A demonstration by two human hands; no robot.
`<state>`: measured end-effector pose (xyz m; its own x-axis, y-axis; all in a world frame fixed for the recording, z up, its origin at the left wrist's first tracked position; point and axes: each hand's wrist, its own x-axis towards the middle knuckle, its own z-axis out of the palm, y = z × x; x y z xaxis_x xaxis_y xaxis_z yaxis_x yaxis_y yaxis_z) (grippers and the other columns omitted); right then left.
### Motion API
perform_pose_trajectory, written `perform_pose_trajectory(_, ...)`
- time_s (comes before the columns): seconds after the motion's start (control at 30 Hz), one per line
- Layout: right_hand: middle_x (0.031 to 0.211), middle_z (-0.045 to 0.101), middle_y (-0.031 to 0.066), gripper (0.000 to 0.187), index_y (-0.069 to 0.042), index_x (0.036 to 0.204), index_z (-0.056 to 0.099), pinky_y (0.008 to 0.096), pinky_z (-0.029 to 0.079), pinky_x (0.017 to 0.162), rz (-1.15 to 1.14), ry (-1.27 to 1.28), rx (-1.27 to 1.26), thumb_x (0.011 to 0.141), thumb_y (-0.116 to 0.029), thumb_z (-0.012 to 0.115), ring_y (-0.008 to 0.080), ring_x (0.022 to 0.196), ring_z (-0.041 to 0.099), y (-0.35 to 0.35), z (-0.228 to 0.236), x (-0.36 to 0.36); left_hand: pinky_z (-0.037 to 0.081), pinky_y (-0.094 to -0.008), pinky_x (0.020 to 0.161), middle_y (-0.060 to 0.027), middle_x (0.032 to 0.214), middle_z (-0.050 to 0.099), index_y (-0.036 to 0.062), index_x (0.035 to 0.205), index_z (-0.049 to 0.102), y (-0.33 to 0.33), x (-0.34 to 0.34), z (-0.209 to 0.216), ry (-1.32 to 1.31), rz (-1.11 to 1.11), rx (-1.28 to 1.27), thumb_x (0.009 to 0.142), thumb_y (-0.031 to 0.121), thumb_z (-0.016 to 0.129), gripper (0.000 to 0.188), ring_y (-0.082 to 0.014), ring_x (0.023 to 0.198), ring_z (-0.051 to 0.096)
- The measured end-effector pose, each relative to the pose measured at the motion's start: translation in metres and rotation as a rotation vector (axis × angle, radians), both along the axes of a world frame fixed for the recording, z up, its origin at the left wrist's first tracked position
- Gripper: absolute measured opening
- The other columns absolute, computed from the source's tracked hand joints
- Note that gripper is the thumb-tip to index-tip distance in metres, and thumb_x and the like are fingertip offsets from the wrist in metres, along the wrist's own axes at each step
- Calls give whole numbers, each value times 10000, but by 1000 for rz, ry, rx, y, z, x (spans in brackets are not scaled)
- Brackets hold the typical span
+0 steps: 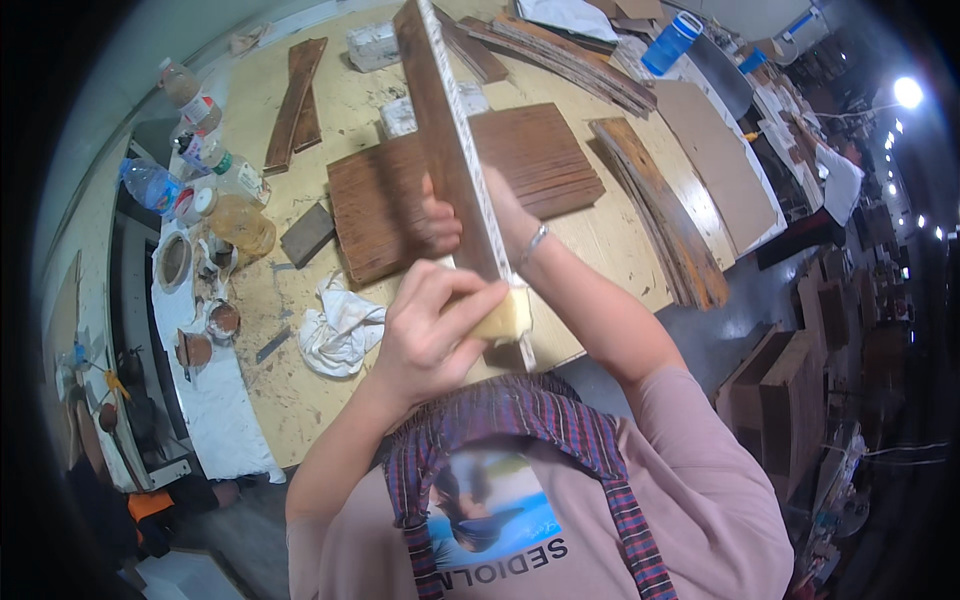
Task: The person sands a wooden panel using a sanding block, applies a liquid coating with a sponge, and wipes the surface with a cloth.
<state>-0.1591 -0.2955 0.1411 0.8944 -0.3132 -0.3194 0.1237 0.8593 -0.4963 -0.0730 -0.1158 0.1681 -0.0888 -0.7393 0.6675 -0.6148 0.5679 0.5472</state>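
My right hand (508,208) grips a long brown wooden board (440,130) from below. Its fingers show on the board's left face. The board stands on edge, tilted up away from me, with a pale, whitish narrow edge on top. In my left hand (425,325) is a yellow sponge (505,318), pinched by the fingers and pressed to the near end of that edge. Beneath the raised board, a wide brown wooden panel (370,215) lies on the table, propped near a white block (400,118).
Several bottles, including a jar of amber liquid (240,225), line the table's left side. A white rag (342,328) and a dark grey block (308,236) lie nearer. Curved wooden pieces (665,215) lie on the right; a blue bottle (672,42) stands far right.
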Motion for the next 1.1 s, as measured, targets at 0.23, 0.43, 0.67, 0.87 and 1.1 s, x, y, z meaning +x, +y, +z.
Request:
perform_pose_trajectory(0.23,605,450,36,495,-84,905,552,277,313,416,296,52,56,1021,-499,307,132,461,404,48,-11,-19,512,-372,783,-89,984,630,68,1120,721,-57,56,13,-39,386,-124,642,21,775,484,-265,897,593)
perform_pose_trajectory(0.43,594,431,3,450,-103,871,527,264,298,403,460,125,-47,1052,-455,313,109,449,375,61,-18,-59,521,-311,873,-72,1072,665,76,1176,719,-76,165,29,335,620,-33,790,143,828,407,-184,983,629)
perform_pose_trajectory(0.67,938,618,-17,306,-33,1033,614,252,464,771,-13,338,-603,1010,-337,594,51,847,529,54,-20,-69,498,-309,908,-102,1083,665,28,1207,682,-44,201,4,400,760,-30,776,58,795,447,-188,1011,631)
perform_pose_trajectory(0.87,851,588,-7,264,0,942,594,259,445,724,-161,381,-962,988,-258,627,62,795,487,36,-24,-63,496,-329,877,-88,1056,644,45,1155,686,-54,137,35,143,604,-79,739,18,785,429,-226,967,626)
perform_pose_trajectory(1.1,746,553,-9,267,-11,825,576,278,421,649,-370,443,-970,957,-225,664,72,720,463,35,3,-41,492,-388,781,-85,963,597,64,1119,692,-36,55,-11,-130,403,-58,658,20,718,464,-271,902,554)
